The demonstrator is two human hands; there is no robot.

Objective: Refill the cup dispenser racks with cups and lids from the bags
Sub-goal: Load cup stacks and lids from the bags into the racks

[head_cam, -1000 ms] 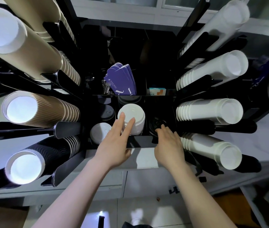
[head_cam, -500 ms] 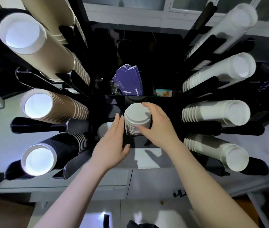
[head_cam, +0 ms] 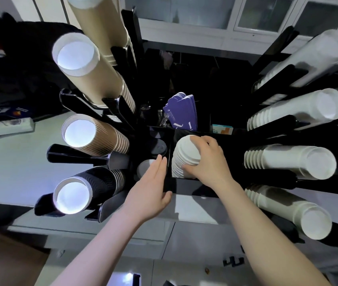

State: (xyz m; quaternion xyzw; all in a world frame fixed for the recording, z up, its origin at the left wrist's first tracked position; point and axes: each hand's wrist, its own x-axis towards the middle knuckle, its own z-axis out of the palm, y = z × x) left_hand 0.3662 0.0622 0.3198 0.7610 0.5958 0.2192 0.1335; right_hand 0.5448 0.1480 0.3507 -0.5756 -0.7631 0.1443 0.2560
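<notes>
White plastic lids, nested in a tall ribbed stack [head_cam: 184, 156], are what the person is busy with in the head view. The stack stands in the middle compartment of the black dispenser rack [head_cam: 184, 187], slightly tilted, and the step in hand looks like seating it into its slot. The right hand [head_cam: 207, 161] grasps it, fingers curled over the top and thumb low on the side. The left hand [head_cam: 153, 187] is released, fingers straight and together, lying flat beside the stack at the divider; whether it touches the lids I cannot tell. Its thumb hooks over the rack's front edge.

Next, I would judge, the stack needs pressing down and straightening until it sits upright, the flat left hand steadying it.

Both forearms reach up from below. Long rows of brown paper cups [head_cam: 100, 139] and white paper cups [head_cam: 288, 162] already fill the side arms, above the pale surface [head_cam: 9, 153].
</notes>
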